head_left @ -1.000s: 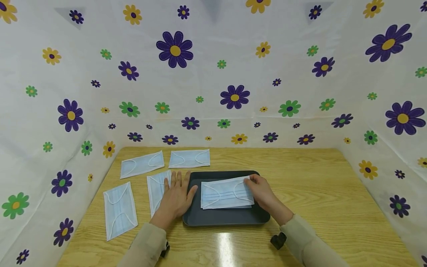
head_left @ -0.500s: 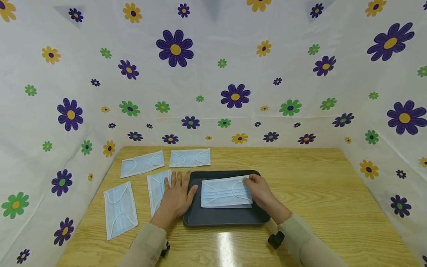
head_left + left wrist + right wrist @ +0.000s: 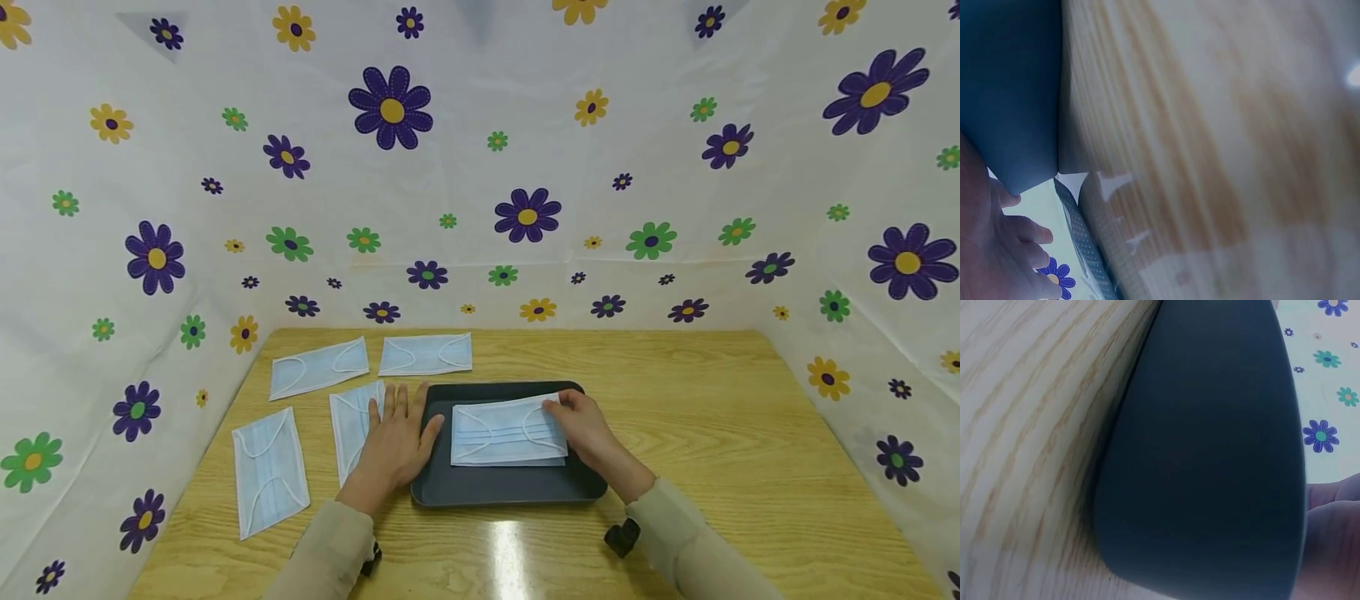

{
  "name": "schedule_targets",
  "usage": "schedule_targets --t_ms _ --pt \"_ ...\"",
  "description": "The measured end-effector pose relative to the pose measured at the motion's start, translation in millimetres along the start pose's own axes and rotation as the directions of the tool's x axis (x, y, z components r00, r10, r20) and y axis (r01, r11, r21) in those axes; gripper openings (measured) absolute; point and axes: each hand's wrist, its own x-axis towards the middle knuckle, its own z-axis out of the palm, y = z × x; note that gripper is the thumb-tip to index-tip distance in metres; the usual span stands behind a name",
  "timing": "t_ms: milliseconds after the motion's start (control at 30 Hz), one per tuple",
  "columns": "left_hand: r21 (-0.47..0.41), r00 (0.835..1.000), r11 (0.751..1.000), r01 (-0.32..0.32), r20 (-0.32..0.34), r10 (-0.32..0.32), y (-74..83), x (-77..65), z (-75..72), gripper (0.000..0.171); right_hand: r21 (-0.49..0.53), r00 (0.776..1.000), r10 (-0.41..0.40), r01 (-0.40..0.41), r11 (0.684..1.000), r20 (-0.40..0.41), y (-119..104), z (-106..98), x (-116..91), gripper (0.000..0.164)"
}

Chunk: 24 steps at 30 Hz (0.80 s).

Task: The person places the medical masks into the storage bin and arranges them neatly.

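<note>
tray (image 3: 495, 490) sits on the table (image 3: 697, 450) in front of me, a long side towards me, with a hand at each end. my right hand (image 3: 592, 433) reaches over its right rim and pinches the top mask (image 3: 498, 433) by the far right corner, thumb uppermost; the other fingers are mostly hidden, so i can't tell how they lie. holding just a corner, i'd judge, leaves the rest free to be turned and lined up. that mask is inside the tray, loops up, pleats running along the tray's length. a strip of lower mask (image 3: 557, 462) peeks out along its near edge, so the two overlap without quite matching; how many lie below i can't see.

my left hand (image 3: 397, 446) is flat and spread at the left rim, gripping nothing, thumb over the edge. i take it to be steadying the tray so it won't slide. its fingers partly cover the near mask (image 3: 348, 417), beside the tray; whether they press on it i can't tell.

three more lie apart on the table: corner mask (image 3: 319, 369), back mask (image 3: 425, 356) and left mask (image 3: 271, 472). spread singly, each looks easy to pick up by an edge.
</note>
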Motion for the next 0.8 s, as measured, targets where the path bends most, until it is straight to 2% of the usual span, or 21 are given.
schedule_targets --t_ms 300,500,800 --pt "0.0 1.0 1.0 0.0 0.004 0.0 0.6 -0.2 -1.7 0.071 -0.121 0.998 -0.047 0.043 0.992 -0.03 1 0 0 0.036" --pt "0.001 1.0 1.0 0.001 0.013 -0.001 0.1 0.0 -0.6 0.072 -0.219 0.993 -0.108 0.094 0.971 -0.054 0 -3 -5 0.04" --pt "-0.003 1.0 1.0 0.0 0.009 0.0 -0.1 0.8 -0.4 0.072 -0.349 0.982 -0.176 0.141 0.927 -0.069 1 -10 -8 0.037"
